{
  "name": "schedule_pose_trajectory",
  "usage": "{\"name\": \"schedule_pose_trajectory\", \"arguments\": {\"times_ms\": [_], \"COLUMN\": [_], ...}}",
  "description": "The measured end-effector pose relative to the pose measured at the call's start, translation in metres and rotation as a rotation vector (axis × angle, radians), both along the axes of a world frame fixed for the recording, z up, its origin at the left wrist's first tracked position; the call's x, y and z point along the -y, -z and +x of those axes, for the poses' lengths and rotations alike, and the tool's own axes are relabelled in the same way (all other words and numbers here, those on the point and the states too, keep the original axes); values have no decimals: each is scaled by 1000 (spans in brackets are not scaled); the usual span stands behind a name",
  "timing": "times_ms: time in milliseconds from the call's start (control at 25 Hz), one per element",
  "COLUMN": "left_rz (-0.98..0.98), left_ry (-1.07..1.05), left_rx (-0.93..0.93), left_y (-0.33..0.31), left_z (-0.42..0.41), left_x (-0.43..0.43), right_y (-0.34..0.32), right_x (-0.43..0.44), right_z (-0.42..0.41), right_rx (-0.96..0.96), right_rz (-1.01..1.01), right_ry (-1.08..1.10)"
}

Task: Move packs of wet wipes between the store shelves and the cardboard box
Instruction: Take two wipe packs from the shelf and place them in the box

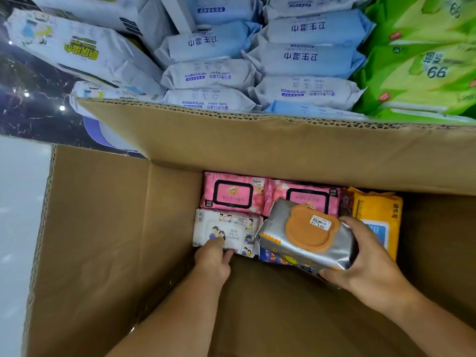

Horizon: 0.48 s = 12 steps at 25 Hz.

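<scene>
Nearest first: two bare forearms going down into one big cardboard box, flaps up. Right hand wrapped round the right end of a silver pack with an orange bear-shaped lid. Thumb on top, fingers curled underneath, pack tilted over the ones below. Left hand deeper in, fingers bent onto the near edge of a white cartoon pack, thumb tucked at that same edge. So pinching it, not lying flat.

Counting inside the box: one silver, one white cartoon, one dark blue pack peeking out from under the silver one. Then two pink packs side by side against the far wall and one yellow pack at the right end. Six in all, plus something dark squeezed between the right pink one and the yellow one, can't tell what. Price stickers on the silver pack's lid and on one pink pack.

Past the far flap, the shelves:
- at least three white baby-wipes packs
- at least five light blue packs stacked above and beside those
- a pile of green packs off to the right, at least four
- two bigger white packs with yellow-green lettering on the left, leaning
</scene>
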<state>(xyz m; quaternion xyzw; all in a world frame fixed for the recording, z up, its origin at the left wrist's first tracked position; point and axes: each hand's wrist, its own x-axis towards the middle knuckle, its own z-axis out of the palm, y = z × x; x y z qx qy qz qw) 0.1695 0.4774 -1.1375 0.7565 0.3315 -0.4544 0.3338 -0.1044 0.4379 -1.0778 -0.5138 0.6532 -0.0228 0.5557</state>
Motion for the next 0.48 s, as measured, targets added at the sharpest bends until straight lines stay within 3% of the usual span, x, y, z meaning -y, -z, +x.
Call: {"name": "schedule_pose_trajectory", "arguments": {"times_ms": [160,280,480], "left_rz": [62,-153,-333], "left_ry": [267,417,514], "left_rx": [-185,-293,-114], "left_y": [-37,-72,-70], "left_z": [-12,-13,22], "left_x": [9,28,40], "right_y": [6,4,10], "right_x": [4,15,28], "right_z": [28,58,100], "right_rx": [33,62,84], "right_rz": [-39,-73,-81], "right_ry": [-29,-106,-122]}}
